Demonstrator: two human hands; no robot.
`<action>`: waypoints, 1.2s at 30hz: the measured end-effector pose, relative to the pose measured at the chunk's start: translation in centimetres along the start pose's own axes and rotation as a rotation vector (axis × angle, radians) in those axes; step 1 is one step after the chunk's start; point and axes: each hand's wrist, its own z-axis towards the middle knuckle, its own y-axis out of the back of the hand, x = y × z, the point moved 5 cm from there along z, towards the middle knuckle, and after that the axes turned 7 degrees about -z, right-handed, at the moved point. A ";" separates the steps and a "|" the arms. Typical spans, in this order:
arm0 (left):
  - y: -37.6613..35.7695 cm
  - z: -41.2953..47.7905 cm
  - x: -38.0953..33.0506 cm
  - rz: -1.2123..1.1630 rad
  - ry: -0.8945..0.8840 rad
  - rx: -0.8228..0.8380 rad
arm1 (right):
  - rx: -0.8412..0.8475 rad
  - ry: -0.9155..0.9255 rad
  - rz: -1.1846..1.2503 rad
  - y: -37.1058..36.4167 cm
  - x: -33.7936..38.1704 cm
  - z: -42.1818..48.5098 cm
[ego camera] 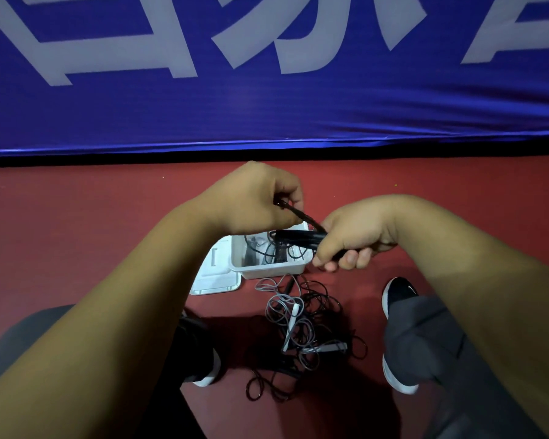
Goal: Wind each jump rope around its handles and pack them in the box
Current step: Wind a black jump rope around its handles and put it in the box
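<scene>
Winding is in hand. My right hand [355, 236] has its fingers [349, 259] clamped around the black handles [293, 239], held above the white box [268, 269]. My left hand [254, 201], at 10 o'clock from them, pinches the black cord [298, 213]. Next, I judge: another wrap under tension. Unwound ropes [301, 324] lie on the floor at 6 o'clock from the box.

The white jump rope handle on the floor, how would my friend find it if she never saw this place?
Start at the white box on the red floor below the blue banner. Just nearer the person, between the two black shoes, lies a tangle of ropes. The white handle lies in the middle of that tangle, a slim pale stick, the brightest thing among thin grey and black cords.
</scene>
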 end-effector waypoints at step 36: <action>2.5 -1.1 2.5 -0.071 0.199 -0.259 | -0.291 0.705 1.133 4.6 4.6 -2.4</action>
